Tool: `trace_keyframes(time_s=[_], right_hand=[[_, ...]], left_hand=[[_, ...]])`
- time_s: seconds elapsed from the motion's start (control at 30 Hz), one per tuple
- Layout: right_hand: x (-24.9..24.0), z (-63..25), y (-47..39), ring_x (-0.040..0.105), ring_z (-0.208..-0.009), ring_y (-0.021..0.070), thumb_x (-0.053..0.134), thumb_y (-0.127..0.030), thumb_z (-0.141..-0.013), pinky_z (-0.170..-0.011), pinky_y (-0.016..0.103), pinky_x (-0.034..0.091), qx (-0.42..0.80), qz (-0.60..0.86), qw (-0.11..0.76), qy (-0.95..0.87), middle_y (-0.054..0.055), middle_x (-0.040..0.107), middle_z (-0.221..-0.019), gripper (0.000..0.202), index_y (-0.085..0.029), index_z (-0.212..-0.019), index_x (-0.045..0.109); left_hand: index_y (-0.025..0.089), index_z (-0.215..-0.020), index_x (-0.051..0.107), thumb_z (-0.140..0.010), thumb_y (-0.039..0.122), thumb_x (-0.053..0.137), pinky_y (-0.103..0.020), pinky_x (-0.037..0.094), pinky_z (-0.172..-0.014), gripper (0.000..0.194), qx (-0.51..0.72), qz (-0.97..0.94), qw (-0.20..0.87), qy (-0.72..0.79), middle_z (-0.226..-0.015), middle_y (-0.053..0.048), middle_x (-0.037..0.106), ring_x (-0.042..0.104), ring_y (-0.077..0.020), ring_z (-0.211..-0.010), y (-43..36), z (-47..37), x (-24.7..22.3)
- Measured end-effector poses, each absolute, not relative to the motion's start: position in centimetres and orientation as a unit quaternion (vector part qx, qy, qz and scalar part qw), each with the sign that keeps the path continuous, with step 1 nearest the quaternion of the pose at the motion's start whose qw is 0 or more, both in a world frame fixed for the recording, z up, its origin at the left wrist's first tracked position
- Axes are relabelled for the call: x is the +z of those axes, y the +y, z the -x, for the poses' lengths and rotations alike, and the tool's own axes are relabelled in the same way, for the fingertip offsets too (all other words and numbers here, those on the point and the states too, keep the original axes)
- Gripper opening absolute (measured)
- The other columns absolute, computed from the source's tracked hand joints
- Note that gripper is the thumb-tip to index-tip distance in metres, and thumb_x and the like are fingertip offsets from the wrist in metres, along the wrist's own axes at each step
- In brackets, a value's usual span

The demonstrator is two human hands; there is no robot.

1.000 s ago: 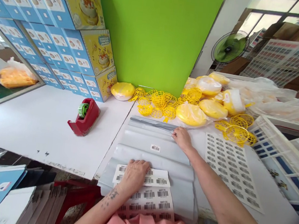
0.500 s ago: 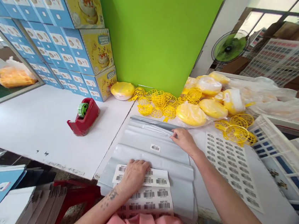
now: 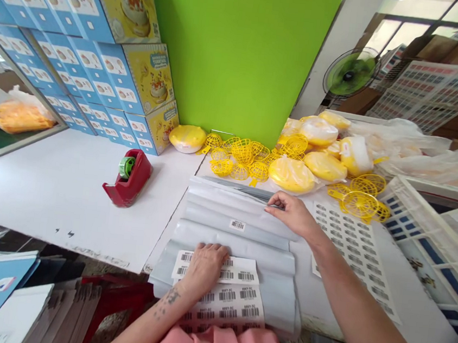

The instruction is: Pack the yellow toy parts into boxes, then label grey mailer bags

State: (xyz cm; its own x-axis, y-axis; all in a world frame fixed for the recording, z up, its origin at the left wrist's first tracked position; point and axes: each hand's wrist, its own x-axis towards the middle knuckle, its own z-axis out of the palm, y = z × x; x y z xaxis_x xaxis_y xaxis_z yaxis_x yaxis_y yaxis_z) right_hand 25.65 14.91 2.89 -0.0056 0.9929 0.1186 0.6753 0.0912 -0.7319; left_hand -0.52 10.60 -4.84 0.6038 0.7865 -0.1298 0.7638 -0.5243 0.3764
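A stack of grey plastic mailing bags (image 3: 233, 243) lies in front of me, with a small barcode sticker (image 3: 237, 225) on the top bag. My right hand (image 3: 286, 210) pinches the far right edge of the top bag, thumb against fingers, and lifts it slightly. My left hand (image 3: 209, 265) is over the barcode label sheets (image 3: 246, 276) on the near part of the stack. Its fingers curl down onto the upper strip, and their tips are partly hidden. Another label sheet (image 3: 349, 249) lies to the right of the bags.
A red tape dispenser (image 3: 129, 177) stands on the left. Yellow plastic baskets (image 3: 243, 154) and bagged yellow pieces (image 3: 294, 174) lie along the back. Blue and yellow boxes (image 3: 144, 75) are stacked at back left. A white crate (image 3: 405, 212) sits at right.
The top bag's far edge has shifted a little left and spread flatter. My right hand has moved slightly right along it, still pinching. My left hand stays in place.
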Motion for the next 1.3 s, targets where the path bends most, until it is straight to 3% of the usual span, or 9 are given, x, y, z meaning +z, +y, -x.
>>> trace_keyframes(time_s=[0.13, 0.4, 0.6, 0.67, 0.8, 0.87, 0.97, 1.07, 1.3], right_hand=[[4.5, -24.6, 12.6, 0.057, -0.068, 0.0148, 0.063, -0.032, -0.077, -0.062, 0.025, 0.043, 0.325, 0.598, 0.25, -0.689, -0.001, 0.062, -0.071, 0.013, -0.02, -0.077, 0.06], [4.2, -22.6, 9.1, 0.063, -0.076, 0.0153, 0.056, -0.024, -0.085, -0.069, 0.024, 0.044, 0.429, 0.474, 0.07, -0.766, 0.003, 0.072, -0.085, 0.018, -0.018, -0.094, 0.07], [0.7, -22.4, 7.6, 0.063, -0.072, 0.0145, 0.059, -0.019, -0.079, -0.064, 0.022, 0.044, 0.538, 0.379, -0.024, -0.753, 0.001, 0.073, -0.082, 0.021, -0.016, -0.096, 0.072], [0.3, -22.9, 7.5, 0.064, -0.074, 0.0149, 0.057, -0.023, -0.083, -0.065, 0.023, 0.046, 0.563, 0.375, -0.002, -0.737, 0.002, 0.073, -0.086, 0.023, -0.017, -0.098, 0.072], [1.4, -23.9, 8.1, 0.067, -0.091, 0.0194, 0.046, -0.045, -0.092, -0.082, 0.031, 0.051, 0.57, 0.481, 0.18, -0.642, 0.01, 0.073, -0.099, 0.04, -0.014, -0.101, 0.069], [2.4, -23.5, 8.3, 0.067, -0.094, 0.0207, 0.048, -0.048, -0.091, -0.085, 0.033, 0.051, 0.53, 0.518, 0.219, -0.635, 0.01, 0.073, -0.099, 0.041, -0.014, -0.1, 0.069], [3.8, -22.1, 8.2, 0.067, -0.097, 0.0203, 0.058, -0.032, -0.087, -0.086, 0.031, 0.05, 0.455, 0.525, 0.192, -0.693, 0.005, 0.073, -0.105, 0.025, -0.02, -0.106, 0.07], [4.1, -21.1, 8.1, 0.067, -0.098, 0.0194, 0.058, -0.015, -0.084, -0.088, 0.03, 0.048, 0.38, 0.543, 0.175, -0.728, 0.002, 0.074, -0.105, 0.027, -0.023, -0.106, 0.071], [1.8, -20.7, 8.1, 0.066, -0.093, 0.0185, 0.058, -0.016, -0.089, -0.084, 0.03, 0.051, 0.225, 0.532, 0.216, -0.787, 0.005, 0.073, -0.098, 0.019, -0.019, -0.102, 0.07]], left_hand=[[0.017, -0.087, 0.059, -0.097, 0.019, 0.036, -0.037, 0.038, -0.079, 0.025, 0.022, -0.88, 0.213, 0.423, -0.087, -0.006, 0.066, 0.061, -0.0225, -0.084, 9.8, 0.7, -2.9], [0.021, -0.086, 0.055, -0.099, 0.025, 0.039, -0.031, 0.038, -0.083, 0.02, 0.05, -0.928, 0.281, 0.239, -0.088, 0.001, 0.063, 0.057, -0.0156, -0.081, 6.8, 1.6, 5.2], [0.022, -0.087, 0.056, -0.094, 0.017, 0.046, -0.029, 0.04, -0.075, 0.013, 0.05, -0.925, 0.256, 0.277, -0.086, 0.002, 0.062, 0.057, -0.0157, -0.076, 8.1, 1.7, 5.2], [0.022, -0.087, 0.056, -0.091, 0.014, 0.048, -0.027, 0.04, -0.071, 0.012, 0.044, -0.917, 0.249, 0.308, -0.085, 0.003, 0.062, 0.058, -0.0154, -0.076, 8.8, 1.7, 4.5], [0.022, -0.086, 0.057, -0.094, 0.017, 0.044, -0.027, 0.039, -0.066, 0.016, 0.051, -0.897, 0.232, 0.372, -0.081, 0.002, 0.062, 0.06, -0.0158, -0.074, 9.8, 1.0, 3.1], [0.021, -0.085, 0.057, -0.095, 0.019, 0.041, -0.029, 0.038, -0.064, 0.018, 0.054, -0.891, 0.22, 0.395, -0.081, 0.0, 0.063, 0.061, -0.0177, -0.073, 10.1, 0.4, 2.4], [0.021, -0.089, 0.059, -0.097, 0.024, 0.039, -0.03, 0.039, -0.066, 0.021, 0.056, -0.886, 0.209, 0.411, -0.084, -0.001, 0.066, 0.063, -0.0189, -0.077, 10.7, -0.3, 1.7], [0.021, -0.102, 0.059, -0.099, 0.031, 0.04, -0.032, 0.041, -0.076, 0.022, 0.056, -0.882, 0.201, 0.423, -0.094, -0.002, 0.069, 0.064, -0.0205, -0.089, 11.4, -0.3, 1.3], [0.021, -0.09, 0.06, -0.1, 0.03, 0.035, -0.037, 0.04, -0.079, 0.028, 0.039, -0.874, 0.189, 0.446, -0.088, -0.003, 0.069, 0.064, -0.0228, -0.088, 11.9, 0.6, 0.9]])
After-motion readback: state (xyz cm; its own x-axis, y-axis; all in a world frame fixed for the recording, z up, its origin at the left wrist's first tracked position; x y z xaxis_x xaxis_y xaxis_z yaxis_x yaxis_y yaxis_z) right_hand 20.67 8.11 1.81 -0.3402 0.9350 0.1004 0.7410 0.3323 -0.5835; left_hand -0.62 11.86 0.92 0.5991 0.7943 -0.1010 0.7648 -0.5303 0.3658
